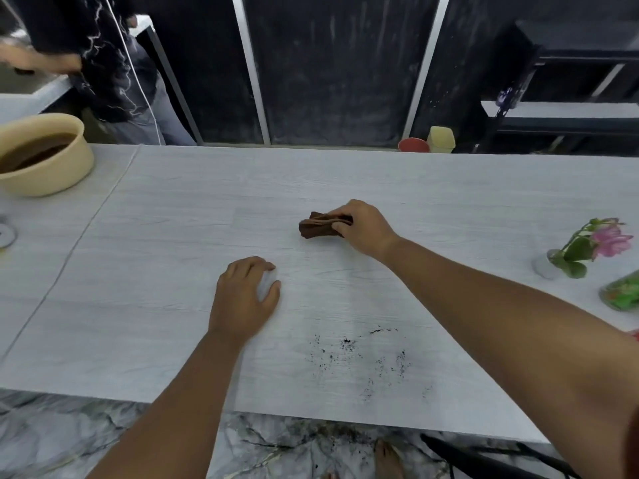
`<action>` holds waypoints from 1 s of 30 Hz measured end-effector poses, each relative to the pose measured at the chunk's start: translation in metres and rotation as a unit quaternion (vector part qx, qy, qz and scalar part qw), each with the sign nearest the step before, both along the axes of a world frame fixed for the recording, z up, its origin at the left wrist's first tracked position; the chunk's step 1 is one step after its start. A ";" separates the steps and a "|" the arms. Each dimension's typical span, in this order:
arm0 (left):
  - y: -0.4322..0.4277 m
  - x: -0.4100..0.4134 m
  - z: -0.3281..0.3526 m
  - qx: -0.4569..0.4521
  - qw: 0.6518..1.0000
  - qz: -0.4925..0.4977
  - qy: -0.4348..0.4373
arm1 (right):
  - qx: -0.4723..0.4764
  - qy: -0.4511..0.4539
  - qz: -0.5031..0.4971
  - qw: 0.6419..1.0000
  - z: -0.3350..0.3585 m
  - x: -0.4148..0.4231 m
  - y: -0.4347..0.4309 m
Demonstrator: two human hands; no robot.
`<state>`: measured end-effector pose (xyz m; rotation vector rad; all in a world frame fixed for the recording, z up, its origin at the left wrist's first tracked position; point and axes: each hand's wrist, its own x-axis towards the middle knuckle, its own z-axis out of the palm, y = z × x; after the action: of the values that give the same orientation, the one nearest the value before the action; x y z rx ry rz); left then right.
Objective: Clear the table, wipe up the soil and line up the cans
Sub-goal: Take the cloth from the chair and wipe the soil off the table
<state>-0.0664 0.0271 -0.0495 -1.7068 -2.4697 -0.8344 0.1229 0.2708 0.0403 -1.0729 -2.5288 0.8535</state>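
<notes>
My right hand (361, 226) grips a folded brown cloth (316, 227) lying on the pale wood-grain table (173, 236), at its middle. My left hand (243, 297) rests nearer the front edge, its fingers curled round a small white object (267, 283) that is mostly hidden under the palm. Black specks of soil (363, 357) are scattered on the table close to the front edge, between my two forearms. More soil lies on the marble floor (345, 435) below the table edge.
A beige bowl (52, 167) holding brown material stands at the far left. At the right edge are a small vase with a pink flower (581, 252) and a green-filled jar (622, 293). A person (114, 70) stands beyond the table's far left corner.
</notes>
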 end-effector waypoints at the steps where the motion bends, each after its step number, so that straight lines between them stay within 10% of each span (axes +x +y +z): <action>1: 0.000 -0.001 0.000 -0.002 1.000 -0.001 0.000 | 0.004 -0.014 0.005 1.000 -0.003 -0.011 0.004; 18: 0.000 -0.006 -0.007 0.007 1.000 -0.003 -0.006 | -0.001 -0.031 0.151 0.988 -0.030 0.086 -0.117; 24: 0.001 -0.007 -0.010 0.011 1.000 0.000 0.001 | -0.053 0.085 -0.052 0.994 -0.004 0.127 -0.064; 30: 0.002 -0.008 -0.010 -0.006 1.000 0.003 -0.005 | 0.008 -0.024 -0.165 0.986 -0.005 0.158 0.036</action>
<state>-0.0740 0.0292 -0.0595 -1.7032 -2.4887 -0.8308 0.2808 0.3068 0.0356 -1.4700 -2.2950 0.7213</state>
